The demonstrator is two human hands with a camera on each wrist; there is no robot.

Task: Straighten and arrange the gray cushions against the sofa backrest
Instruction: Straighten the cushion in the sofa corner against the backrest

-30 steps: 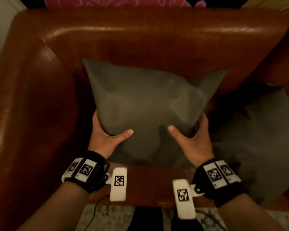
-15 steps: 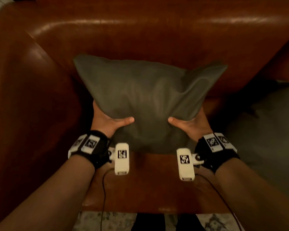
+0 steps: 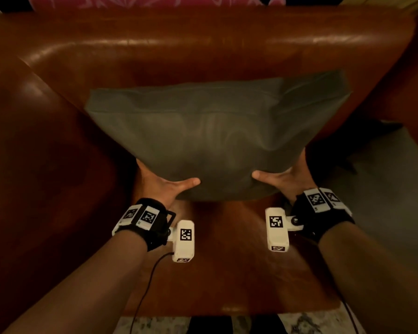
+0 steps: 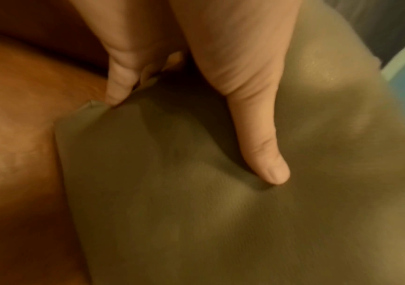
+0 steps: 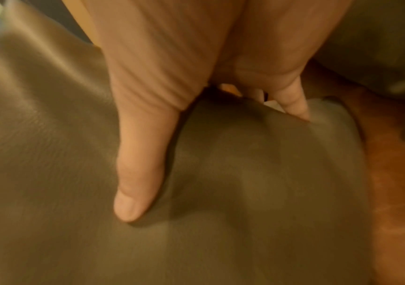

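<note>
A gray cushion (image 3: 215, 138) leans against the brown leather sofa backrest (image 3: 203, 51), its lower edge on the seat. My left hand (image 3: 164, 184) grips its lower left corner, thumb pressed on the front face, fingers hidden behind. My right hand (image 3: 285, 177) grips the lower right corner the same way. In the left wrist view the thumb dents the gray cushion (image 4: 221, 212); the right wrist view shows the same grip on the gray cushion (image 5: 245, 192). A second gray cushion (image 3: 391, 189) lies on the seat to the right.
The sofa's left armrest (image 3: 34, 177) rises close beside the held cushion. Bare seat leather (image 3: 227, 273) stretches toward me. A pink patterned fabric (image 3: 155, 1) shows above the backrest. Patterned floor (image 3: 155, 325) lies below the seat's front edge.
The cushion has been pushed back and tilted toward the backrest, its top edge widening across it. Both hands kept their grips on the lower corners and moved forward with it.
</note>
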